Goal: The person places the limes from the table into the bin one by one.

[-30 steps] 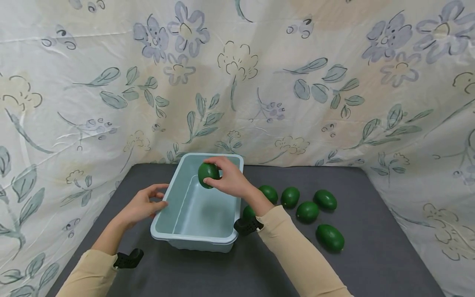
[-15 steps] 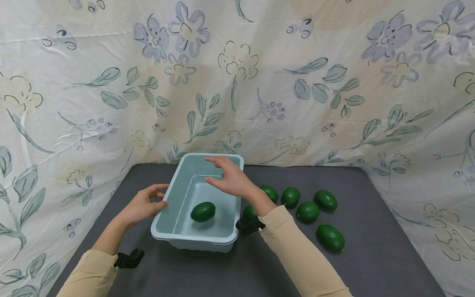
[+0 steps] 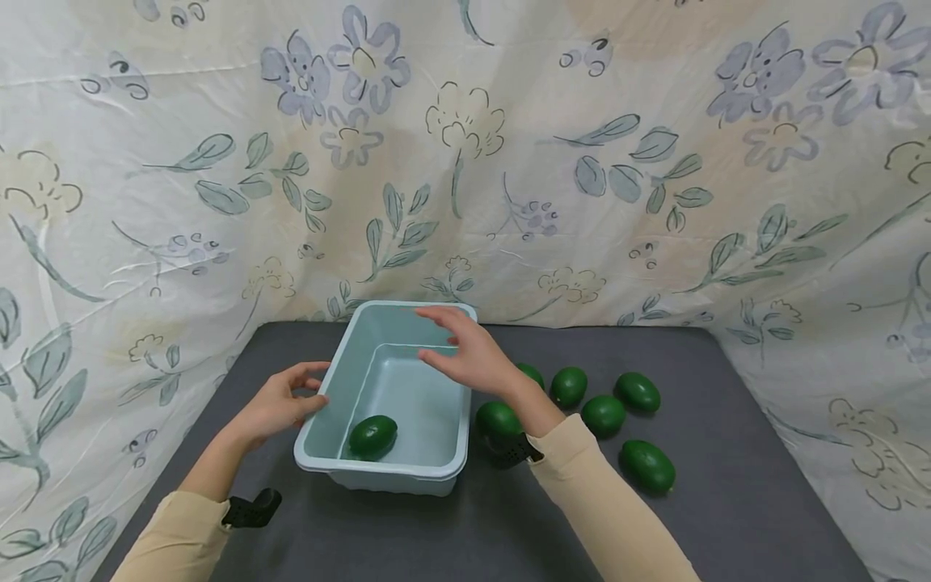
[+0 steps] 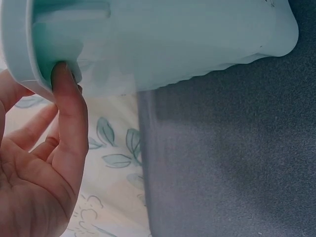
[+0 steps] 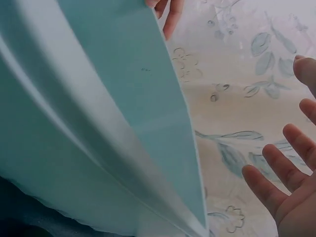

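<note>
A pale teal plastic tub (image 3: 330, 388) sits on the dark grey table. One green avocado (image 3: 373, 436) lies inside it, near the front left corner. My left hand (image 3: 280, 402) holds the tub's left rim; in the left wrist view its thumb (image 4: 66, 106) presses under the tub's rim (image 4: 19, 54). My right hand (image 3: 465, 352) hovers open over the tub's right side, fingers spread and holding nothing. In the right wrist view the spread fingers (image 5: 281, 173) show beside the tub wall (image 5: 123, 98).
Several more green avocados lie on the table right of the tub, the nearest one (image 3: 498, 420) just beside its wall and another (image 3: 646, 466) further front right. A floral cloth (image 3: 465, 162) hangs close behind and at both sides.
My right hand let go of the avocado, which dropped into the tub and rolled to the front left. The hand has drifted slightly right. My left hand stayed on the rim.
</note>
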The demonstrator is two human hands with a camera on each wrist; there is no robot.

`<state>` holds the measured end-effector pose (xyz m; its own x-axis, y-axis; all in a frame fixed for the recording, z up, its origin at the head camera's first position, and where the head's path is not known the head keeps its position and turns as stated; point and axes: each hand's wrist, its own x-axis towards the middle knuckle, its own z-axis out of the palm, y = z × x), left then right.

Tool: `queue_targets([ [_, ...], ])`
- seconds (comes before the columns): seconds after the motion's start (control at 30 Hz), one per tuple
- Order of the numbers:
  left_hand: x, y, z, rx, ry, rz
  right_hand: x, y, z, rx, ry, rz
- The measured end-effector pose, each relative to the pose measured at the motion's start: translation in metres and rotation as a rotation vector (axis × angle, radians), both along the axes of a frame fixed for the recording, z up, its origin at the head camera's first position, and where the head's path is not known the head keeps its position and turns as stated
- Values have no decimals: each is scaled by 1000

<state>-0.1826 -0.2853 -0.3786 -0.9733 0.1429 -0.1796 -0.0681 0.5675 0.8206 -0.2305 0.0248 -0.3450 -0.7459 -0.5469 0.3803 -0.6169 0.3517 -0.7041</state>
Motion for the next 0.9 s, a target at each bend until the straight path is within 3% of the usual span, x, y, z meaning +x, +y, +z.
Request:
queue_targets([
  [0.4,0,-1,-1,-12,5,4,20,26,-4,-55,151,-4],
  [0.73,0,-1,-2,-9,3,3,30,68,-24,-96,141,-83],
  [0.9,-1,-1,-2,-18,3,9,47,85,-16,-96,142,-143],
])
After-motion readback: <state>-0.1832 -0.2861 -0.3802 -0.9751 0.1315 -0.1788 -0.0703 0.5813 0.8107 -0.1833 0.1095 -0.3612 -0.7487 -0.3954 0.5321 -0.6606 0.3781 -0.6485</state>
